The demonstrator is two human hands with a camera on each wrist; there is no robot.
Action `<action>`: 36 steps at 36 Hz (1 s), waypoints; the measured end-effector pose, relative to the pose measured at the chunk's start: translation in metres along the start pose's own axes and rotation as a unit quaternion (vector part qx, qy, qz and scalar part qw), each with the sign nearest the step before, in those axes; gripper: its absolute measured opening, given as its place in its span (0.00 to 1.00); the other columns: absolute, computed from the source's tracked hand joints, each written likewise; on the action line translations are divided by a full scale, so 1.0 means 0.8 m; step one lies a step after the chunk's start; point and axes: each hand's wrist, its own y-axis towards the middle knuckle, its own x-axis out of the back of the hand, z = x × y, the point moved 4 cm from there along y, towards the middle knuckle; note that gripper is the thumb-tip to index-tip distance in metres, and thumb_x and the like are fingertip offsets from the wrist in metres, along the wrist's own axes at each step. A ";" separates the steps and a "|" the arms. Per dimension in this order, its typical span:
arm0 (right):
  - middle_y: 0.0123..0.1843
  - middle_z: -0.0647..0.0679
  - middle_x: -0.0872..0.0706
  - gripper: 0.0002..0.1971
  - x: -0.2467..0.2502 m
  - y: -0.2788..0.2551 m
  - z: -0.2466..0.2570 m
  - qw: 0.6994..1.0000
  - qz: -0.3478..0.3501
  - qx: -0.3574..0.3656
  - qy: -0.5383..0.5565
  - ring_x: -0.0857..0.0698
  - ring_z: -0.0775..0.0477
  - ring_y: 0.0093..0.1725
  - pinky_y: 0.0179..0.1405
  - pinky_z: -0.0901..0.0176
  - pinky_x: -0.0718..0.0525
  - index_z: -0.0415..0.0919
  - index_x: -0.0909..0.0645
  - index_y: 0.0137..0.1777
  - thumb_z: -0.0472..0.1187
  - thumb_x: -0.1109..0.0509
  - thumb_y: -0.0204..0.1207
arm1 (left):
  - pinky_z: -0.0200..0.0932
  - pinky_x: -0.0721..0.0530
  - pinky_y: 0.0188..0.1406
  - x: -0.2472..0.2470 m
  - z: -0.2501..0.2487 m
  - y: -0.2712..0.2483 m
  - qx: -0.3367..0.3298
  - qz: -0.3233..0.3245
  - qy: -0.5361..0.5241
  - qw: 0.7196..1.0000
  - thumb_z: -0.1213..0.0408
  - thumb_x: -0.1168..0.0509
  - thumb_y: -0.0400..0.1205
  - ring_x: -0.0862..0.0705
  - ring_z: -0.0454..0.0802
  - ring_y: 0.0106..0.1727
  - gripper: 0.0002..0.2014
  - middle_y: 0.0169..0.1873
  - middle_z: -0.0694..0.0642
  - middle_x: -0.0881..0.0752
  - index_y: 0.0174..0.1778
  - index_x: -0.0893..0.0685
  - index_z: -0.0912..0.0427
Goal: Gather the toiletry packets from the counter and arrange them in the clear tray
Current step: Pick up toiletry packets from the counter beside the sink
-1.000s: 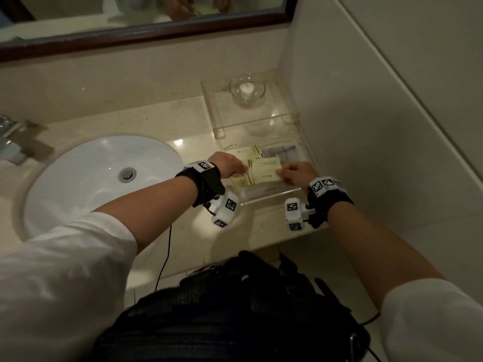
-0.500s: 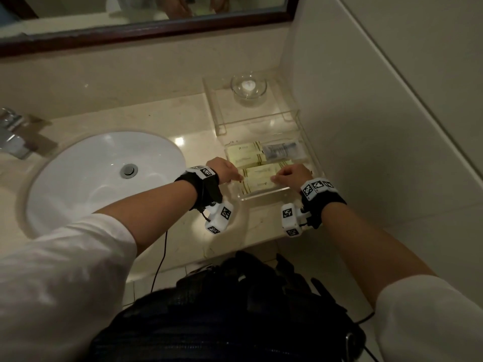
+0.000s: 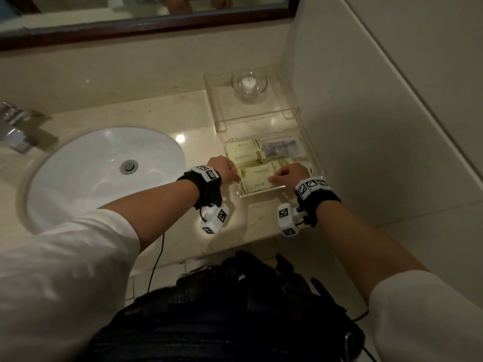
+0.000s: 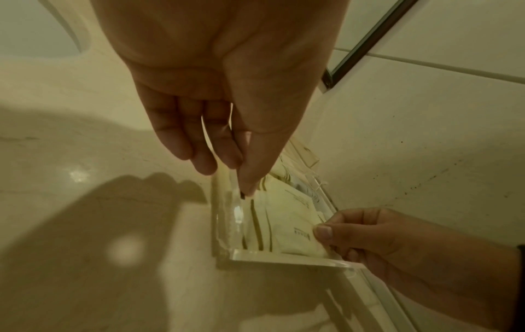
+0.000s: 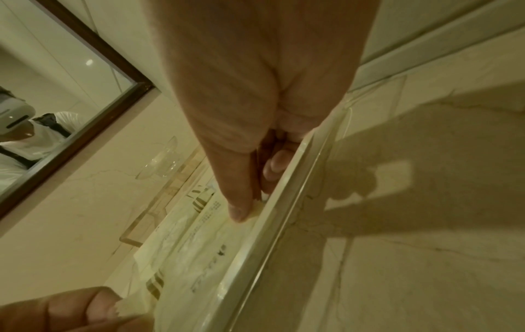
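A clear tray [image 3: 261,195] sits on the counter by the right wall. At its back lie a cream packet [image 3: 243,150] and a grey packet [image 3: 281,148], with another cream one [image 3: 262,162] just in front. A cream packet with gold stripes [image 3: 257,177] lies low in the tray's front part. My left hand [image 3: 236,176] pinches its left end and my right hand [image 3: 273,176] pinches its right end. In the left wrist view the left hand [image 4: 237,179] reaches over the tray wall [image 4: 284,260]. The right wrist view has the right hand [image 5: 255,193] inside the front wall [image 5: 270,235].
A white sink basin [image 3: 104,173] lies left of the tray, with a faucet [image 3: 13,131] at the far left. Behind the tray a glass dish [image 3: 249,83] stands on a clear riser. The tiled wall [image 3: 366,126] runs close along the tray's right side.
Both hands have lowered the striped cream packet from above the tray into its front part, drawing slightly toward me. The other packets have not moved.
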 end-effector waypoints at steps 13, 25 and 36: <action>0.37 0.50 0.16 0.16 -0.001 0.011 0.005 0.999 -0.007 -0.011 -0.048 0.17 0.50 0.42 0.43 0.60 0.22 0.46 0.24 0.29 0.46 0.17 0.65 | 0.39 0.22 0.39 -0.004 -0.006 0.005 -0.009 -0.001 0.040 0.999 0.59 0.24 0.71 0.18 0.47 0.43 0.07 0.36 0.51 0.16 0.34 0.15 0.56; 0.32 0.52 0.22 0.17 0.014 0.015 -0.010 0.999 -0.003 0.017 0.039 0.22 0.50 0.36 0.41 0.57 0.21 0.47 0.28 0.31 0.44 0.19 0.67 | 0.37 0.23 0.35 0.002 0.005 0.004 0.018 0.009 -0.007 1.000 0.54 0.22 0.68 0.19 0.47 0.40 0.13 0.33 0.48 0.17 0.29 0.21 0.51; 0.28 0.49 0.23 0.16 0.015 0.012 -0.010 0.988 -0.031 0.004 0.149 0.24 0.49 0.31 0.39 0.54 0.21 0.47 0.26 0.29 0.47 0.21 0.70 | 0.44 0.17 0.49 0.029 0.037 -0.005 0.023 -0.007 -0.124 0.992 0.59 0.21 0.68 0.17 0.47 0.41 0.13 0.31 0.49 0.15 0.29 0.20 0.52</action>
